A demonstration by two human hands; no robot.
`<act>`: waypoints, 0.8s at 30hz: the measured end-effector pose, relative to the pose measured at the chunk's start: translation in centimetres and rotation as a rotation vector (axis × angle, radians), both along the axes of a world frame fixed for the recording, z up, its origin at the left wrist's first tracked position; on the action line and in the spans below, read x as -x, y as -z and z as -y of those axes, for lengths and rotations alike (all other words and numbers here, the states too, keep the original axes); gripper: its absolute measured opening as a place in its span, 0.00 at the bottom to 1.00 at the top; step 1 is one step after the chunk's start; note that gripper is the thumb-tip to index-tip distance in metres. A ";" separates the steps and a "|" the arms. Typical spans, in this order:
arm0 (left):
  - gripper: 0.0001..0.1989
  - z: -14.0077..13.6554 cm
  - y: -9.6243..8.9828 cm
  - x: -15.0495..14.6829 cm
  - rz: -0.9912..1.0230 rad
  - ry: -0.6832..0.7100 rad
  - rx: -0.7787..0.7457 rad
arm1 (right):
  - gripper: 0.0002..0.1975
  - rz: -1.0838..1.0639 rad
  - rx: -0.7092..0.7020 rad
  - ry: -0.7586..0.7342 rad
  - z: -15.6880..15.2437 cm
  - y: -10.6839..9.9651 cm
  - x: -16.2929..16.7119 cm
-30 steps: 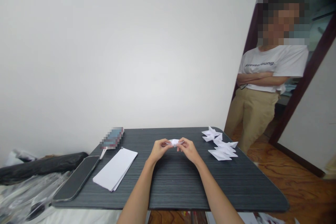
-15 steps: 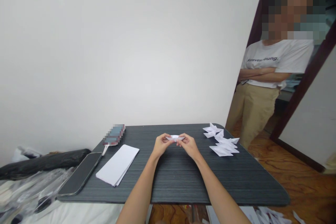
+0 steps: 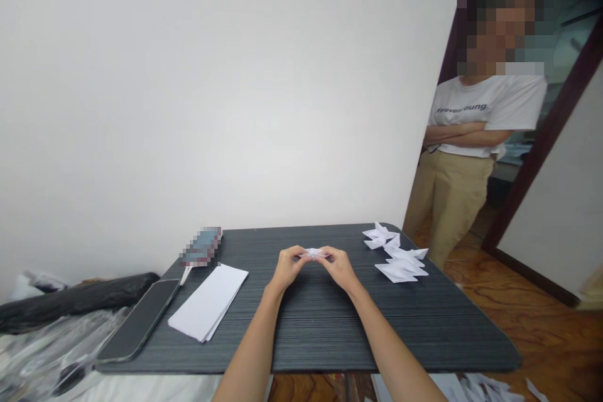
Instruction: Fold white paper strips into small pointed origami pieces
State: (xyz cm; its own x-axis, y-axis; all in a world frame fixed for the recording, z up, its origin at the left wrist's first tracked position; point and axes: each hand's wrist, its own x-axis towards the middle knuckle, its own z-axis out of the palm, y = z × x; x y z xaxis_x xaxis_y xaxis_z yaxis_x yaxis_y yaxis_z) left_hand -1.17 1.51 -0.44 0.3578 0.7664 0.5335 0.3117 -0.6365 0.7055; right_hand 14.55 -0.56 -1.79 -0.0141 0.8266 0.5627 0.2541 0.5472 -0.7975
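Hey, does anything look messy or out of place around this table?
Yes: white scraps lie scattered below the table at right, looking like litter. The sheets on the left are slightly askew.

Looks like a room in a home: I'm at a small dark desk (image 3: pixel 325 333), plain white wall (image 3: pixel 226 88) ahead, wood-patterned floor (image 3: pixel 541 339), dark door frame (image 3: pixel 521 188) right, plastic-wrapped stuff (image 3: pixel 61 339) piled left.

Head view, forward, down toward hands (image 3: pixel 287 268)
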 end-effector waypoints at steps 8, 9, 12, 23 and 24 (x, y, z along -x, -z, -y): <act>0.20 -0.4 0.6 -0.3 0.165 0.074 0.229 | 0.22 -0.347 0.233 -0.144 -0.2 0.0 0.2; 0.18 -0.5 0.6 -0.3 0.156 0.067 0.246 | 0.22 -0.374 0.263 -0.149 -0.3 0.0 0.2; 0.15 -0.7 0.7 -0.2 0.112 0.023 0.235 | 0.16 -0.434 0.360 -0.164 -0.5 0.5 0.1; 0.14 -0.3 0.3 -0.8 0.038 0.008 0.165 | 0.14 -0.415 0.325 -0.144 -0.9 0.7 0.7; 0.14 -0.4 0.3 -0.7 0.045 0.024 0.176 | 0.14 -0.405 0.320 -0.139 -0.8 0.6 0.6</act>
